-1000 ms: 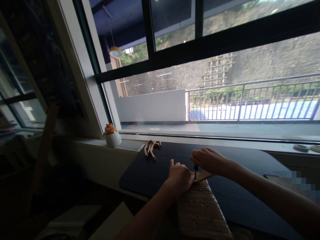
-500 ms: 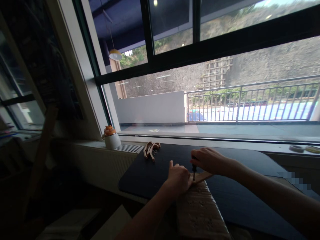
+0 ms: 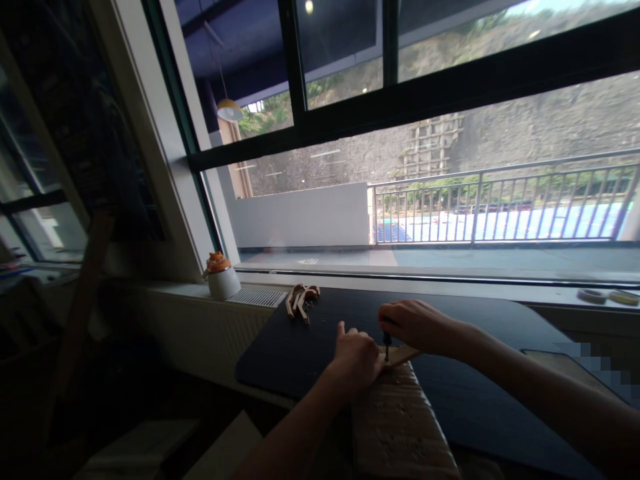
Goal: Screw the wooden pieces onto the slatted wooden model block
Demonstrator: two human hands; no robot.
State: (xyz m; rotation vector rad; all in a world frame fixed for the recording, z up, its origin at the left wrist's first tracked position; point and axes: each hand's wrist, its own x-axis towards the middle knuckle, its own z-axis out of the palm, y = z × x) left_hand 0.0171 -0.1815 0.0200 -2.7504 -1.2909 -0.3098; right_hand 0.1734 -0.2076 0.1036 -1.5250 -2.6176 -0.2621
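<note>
My right hand point(image 3: 410, 323) is wrapped round the dark handle of a screwdriver point(image 3: 387, 345), which stands upright with its tip down on a pale wooden piece point(image 3: 401, 355). Pressed on the left end of that piece is my left hand point(image 3: 357, 357), its fingers curled and gripping it. Beneath lies a long block wrapped in shiny brown material point(image 3: 400, 420), with small marks on its top. The screwdriver's tip and any screw under it are too small to make out.
A dark tabletop point(image 3: 345, 310) spreads under the work. Several curved wooden pieces point(image 3: 300, 301) lie with small screws at its far left. A white jar with an orange lid point(image 3: 223, 280) stands on the sill. Rolls of tape point(image 3: 593, 296) sit at right.
My right hand has turned slightly round the screwdriver's handle, its knuckles shifting a little left. My left hand keeps its place on the wooden piece.
</note>
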